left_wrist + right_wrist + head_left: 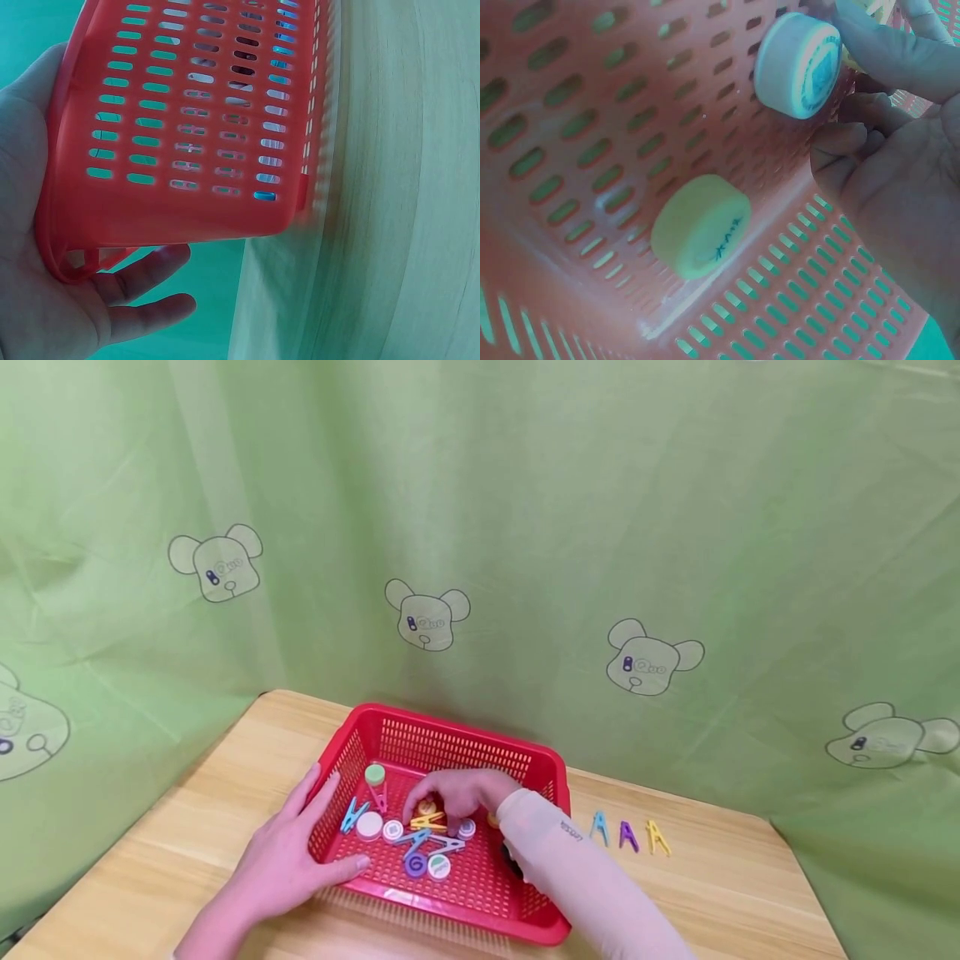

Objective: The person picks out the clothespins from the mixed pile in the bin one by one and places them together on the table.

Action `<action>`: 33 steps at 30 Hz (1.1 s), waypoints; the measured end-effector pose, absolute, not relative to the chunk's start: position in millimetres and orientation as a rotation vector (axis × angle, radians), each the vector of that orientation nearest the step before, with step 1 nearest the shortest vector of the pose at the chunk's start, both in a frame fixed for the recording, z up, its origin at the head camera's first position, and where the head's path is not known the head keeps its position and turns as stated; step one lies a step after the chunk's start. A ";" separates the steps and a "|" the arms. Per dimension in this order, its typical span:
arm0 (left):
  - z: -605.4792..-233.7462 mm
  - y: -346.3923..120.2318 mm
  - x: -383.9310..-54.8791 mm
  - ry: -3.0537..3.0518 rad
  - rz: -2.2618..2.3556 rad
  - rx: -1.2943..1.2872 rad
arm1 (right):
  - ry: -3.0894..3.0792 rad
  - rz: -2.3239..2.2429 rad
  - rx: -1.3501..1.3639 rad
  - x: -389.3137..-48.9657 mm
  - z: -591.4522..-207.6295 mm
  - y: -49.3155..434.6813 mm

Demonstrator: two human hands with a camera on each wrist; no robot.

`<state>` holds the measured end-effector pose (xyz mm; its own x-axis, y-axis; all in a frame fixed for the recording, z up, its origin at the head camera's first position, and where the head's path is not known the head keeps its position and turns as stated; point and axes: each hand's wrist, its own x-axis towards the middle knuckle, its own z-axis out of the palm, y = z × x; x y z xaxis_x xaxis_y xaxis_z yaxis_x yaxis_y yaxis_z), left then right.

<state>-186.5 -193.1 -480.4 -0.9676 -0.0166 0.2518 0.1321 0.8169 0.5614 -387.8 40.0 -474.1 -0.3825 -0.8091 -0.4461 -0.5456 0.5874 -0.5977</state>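
A red plastic basket (450,727) with slotted walls holds several clothespins and round caps. My left hand (288,856) holds its near-left corner, thumb over the front rim and fingers along the left side. Inside the basket, my right hand (457,793) reaches down with bent fingers around a yellow clothespin (427,821) and a yellow cap (427,807); I cannot tell whether it pinches either. Close to its fingertips is a white cap (799,66) with a blue print. A yellow cap (701,227) lies by the wall. Blue clothespins (354,815) and a purple cap (416,864) lie leftward.
Right of the basket on the wooden table (720,877) lie a blue clothespin (600,827), a purple clothespin (628,836) and a yellow clothespin (658,837). A green curtain (525,527) with bear faces hangs behind and beside the table.
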 end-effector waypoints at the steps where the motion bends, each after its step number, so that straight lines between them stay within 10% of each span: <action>1: -480.0 -193.1 -186.6 -2.758 -0.879 -0.088 | 2.088 -0.458 -1.074 -388.1 -474.4 39.9; 33: -477.9 -191.8 -185.3 -2.742 -0.873 -0.113 | 2.162 -0.510 -1.094 -384.3 -472.5 38.2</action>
